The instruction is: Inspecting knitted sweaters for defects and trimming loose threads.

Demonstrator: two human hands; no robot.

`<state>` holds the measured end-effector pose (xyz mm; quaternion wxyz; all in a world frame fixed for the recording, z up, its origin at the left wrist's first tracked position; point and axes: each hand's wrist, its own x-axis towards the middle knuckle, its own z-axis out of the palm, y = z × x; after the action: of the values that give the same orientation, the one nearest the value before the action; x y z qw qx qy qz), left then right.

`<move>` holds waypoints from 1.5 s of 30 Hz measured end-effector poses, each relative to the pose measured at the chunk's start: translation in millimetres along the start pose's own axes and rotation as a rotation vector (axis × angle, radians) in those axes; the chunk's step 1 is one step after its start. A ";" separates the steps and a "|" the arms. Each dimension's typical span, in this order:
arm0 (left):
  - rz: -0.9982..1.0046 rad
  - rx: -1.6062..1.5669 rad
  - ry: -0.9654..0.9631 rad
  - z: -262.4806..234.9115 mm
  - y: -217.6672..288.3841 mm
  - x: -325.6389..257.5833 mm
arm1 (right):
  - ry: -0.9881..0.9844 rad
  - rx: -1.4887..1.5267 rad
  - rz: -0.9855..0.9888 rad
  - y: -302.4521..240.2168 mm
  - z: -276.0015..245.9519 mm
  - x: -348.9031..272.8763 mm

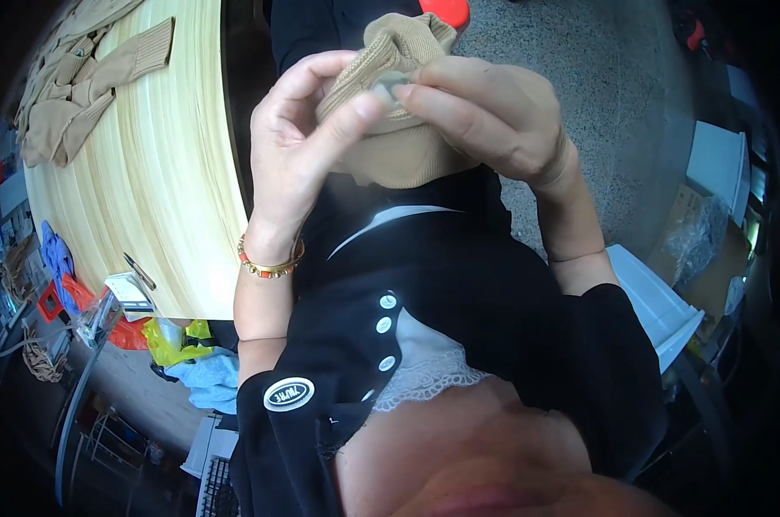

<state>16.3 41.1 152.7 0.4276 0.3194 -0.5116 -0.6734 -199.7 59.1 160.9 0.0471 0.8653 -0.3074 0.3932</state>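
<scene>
- Left hand (pixel 299 142): fingers curled, thumb tip pressed against the tan knit piece (pixel 390 103) from the left; pinch closed on the fabric's ribbed edge.
- Right hand (pixel 484 112): fingers drawn together, fingertips closed on the same ribbed edge from the right, touching a small pale patch on the fabric where it meets the left thumb.
- Tan knit piece: held up between both hands, clear of the table, in front of the black garment (pixel 459 310) the person wears; its bulk hangs below the fingers.
- Bracelet (pixel 271 263): gold and orange beads, on the left wrist, below the knit piece.
- Wooden table (pixel 161 172): round, pale, to the left of the knit piece; its curved edge runs just beside the left forearm, with a dark gap between.
- Stack of tan knit garments (pixel 71 77): on the table's far left part, well apart from the held piece; bare wood lies between.
- Small white tag holder (pixel 131 293): at the table's near edge, lower left of the knit piece.
- Yellow and blue bags (pixel 192 353): below the table edge; contents cannot be told.
- White box (pixel 661 306): lower right of the knit piece, on speckled floor (pixel 596 103).
- Cardboard box with clear plastic wrap (pixel 700 241): far right.
</scene>
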 end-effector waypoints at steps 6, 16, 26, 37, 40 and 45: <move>0.224 0.342 -0.034 1.5 -7.6 5.1 | -0.004 -0.022 -0.005 0.7 -0.3 -3.4; 0.383 0.623 0.091 -2.2 -19.3 5.0 | -0.004 -0.009 0.009 5.2 11.1 0.4; 0.370 0.531 0.109 -8.5 -28.4 -2.4 | -0.158 0.415 0.189 16.7 6.0 11.6; 0.376 0.612 0.027 -17.8 -25.0 -0.1 | -0.211 0.354 0.162 16.5 14.3 6.7; 0.355 0.622 -0.014 -20.7 -21.4 0.4 | -0.187 0.490 0.258 21.7 18.6 7.9; 0.350 0.666 -0.120 -30.4 -15.0 1.6 | -0.264 0.586 0.233 27.5 24.1 9.0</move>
<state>38.2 28.6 129.9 0.3782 0.3085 -0.7733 -0.4047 -195.1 24.7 146.3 -0.2889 0.8445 -0.2815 0.3522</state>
